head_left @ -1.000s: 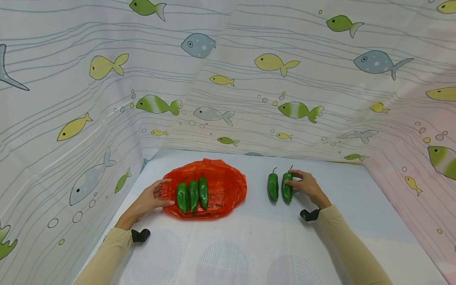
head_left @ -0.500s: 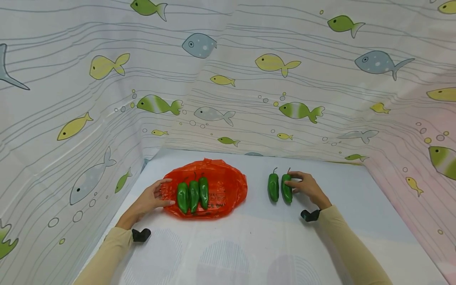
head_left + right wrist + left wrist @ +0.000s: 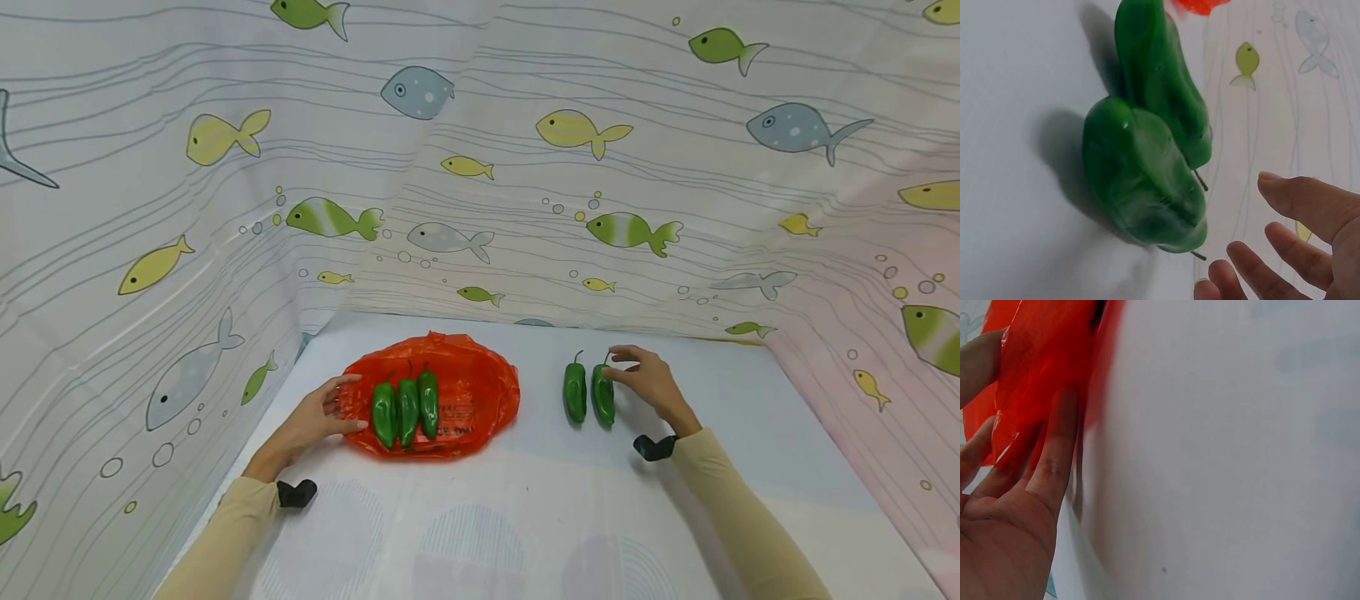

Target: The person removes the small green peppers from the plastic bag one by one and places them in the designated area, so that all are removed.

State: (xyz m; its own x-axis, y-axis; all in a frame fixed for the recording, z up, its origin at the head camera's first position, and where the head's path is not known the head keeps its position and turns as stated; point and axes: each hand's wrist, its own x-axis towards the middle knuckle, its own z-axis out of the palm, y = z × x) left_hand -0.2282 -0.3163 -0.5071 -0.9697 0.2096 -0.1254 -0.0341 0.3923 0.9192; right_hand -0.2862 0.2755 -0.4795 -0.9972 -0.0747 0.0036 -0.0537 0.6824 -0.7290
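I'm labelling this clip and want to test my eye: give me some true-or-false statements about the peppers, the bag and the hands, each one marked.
1. Three green peppers lie on the red bag. True.
2. The left hand is at the left edge of the red bag. True.
3. Two more peppers lie to the right of the red bag. True.
4. Those two are crossed, one on top of the other. False: they lie side by side.
5. The right hand grips a pepper and lifts it into the air. False: it holds nothing, and the nearest pepper lies on the table.
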